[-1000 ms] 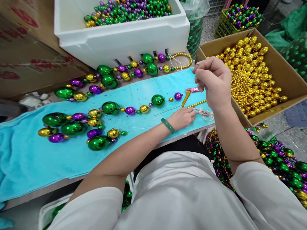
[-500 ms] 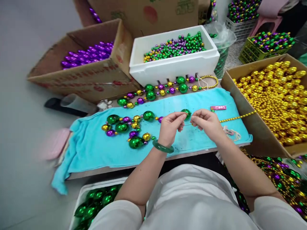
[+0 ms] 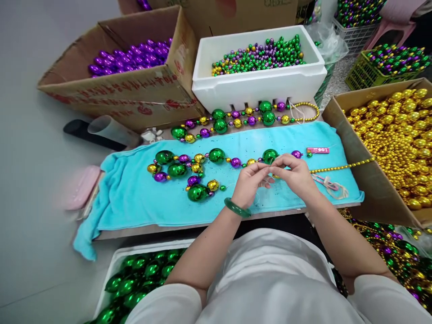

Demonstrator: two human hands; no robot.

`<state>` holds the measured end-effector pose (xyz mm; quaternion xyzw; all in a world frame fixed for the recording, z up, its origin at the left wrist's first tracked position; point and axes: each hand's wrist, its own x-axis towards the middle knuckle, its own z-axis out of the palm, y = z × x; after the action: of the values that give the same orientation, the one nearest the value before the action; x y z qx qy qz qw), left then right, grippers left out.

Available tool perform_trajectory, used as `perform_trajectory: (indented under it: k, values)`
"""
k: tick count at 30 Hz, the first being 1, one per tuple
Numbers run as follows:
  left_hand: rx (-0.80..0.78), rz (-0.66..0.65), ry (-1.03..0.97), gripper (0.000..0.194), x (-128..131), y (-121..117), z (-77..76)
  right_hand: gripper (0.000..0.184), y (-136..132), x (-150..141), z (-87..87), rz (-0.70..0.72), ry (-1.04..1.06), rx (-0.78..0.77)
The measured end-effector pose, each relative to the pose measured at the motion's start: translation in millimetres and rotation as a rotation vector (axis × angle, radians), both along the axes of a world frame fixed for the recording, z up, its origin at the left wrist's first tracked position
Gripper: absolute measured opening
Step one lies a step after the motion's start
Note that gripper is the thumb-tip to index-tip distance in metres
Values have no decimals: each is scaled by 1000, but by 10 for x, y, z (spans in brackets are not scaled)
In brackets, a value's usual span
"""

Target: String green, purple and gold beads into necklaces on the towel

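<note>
My left hand [image 3: 251, 180], a green bangle at its wrist, pinches a thin clear thread with thumb and fingertips. My right hand [image 3: 295, 175] meets it fingertip to fingertip, also pinching the thread, whose fine loop hangs beneath the hands. Just behind the fingers lies a big green bead [image 3: 270, 155], part of a bead strand that runs left over the blue towel [image 3: 135, 211]. On that strand are green beads [image 3: 216, 155], purple beads [image 3: 235, 162] and gold beads [image 3: 213, 185]. A string of small gold beads [image 3: 340, 168] stretches from the right hand's side to the gold-bead box.
Behind the towel lies another bead necklace [image 3: 221, 126]. A white foam box [image 3: 259, 85] of small beads, a carton [image 3: 128, 96] of purple beads and a carton [image 3: 344, 139] of gold beads surround the table. Green beads [image 3: 135, 279] fill a box below left. A pink packet [image 3: 317, 150] rests on the towel.
My hands, apart before, have come together at the fingertips. A purple bead and a small green bead now show beyond the right hand. The whole view has shifted slightly.
</note>
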<state>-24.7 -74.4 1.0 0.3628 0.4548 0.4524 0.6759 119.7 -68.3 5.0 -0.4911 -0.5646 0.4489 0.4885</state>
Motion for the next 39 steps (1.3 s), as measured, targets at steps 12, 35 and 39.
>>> perform_trajectory:
  k: [12,35,39]
  values:
    - [-74,-94,-18,21,60,82,-55,9,50,179,0,37,49,-144]
    - [-224,-296,-56,31,-5,219,-68,11,55,451,25,146,-365,237]
    - [-167,-277,43,27,26,227,-97,9,43,454,-8,64,-360,288]
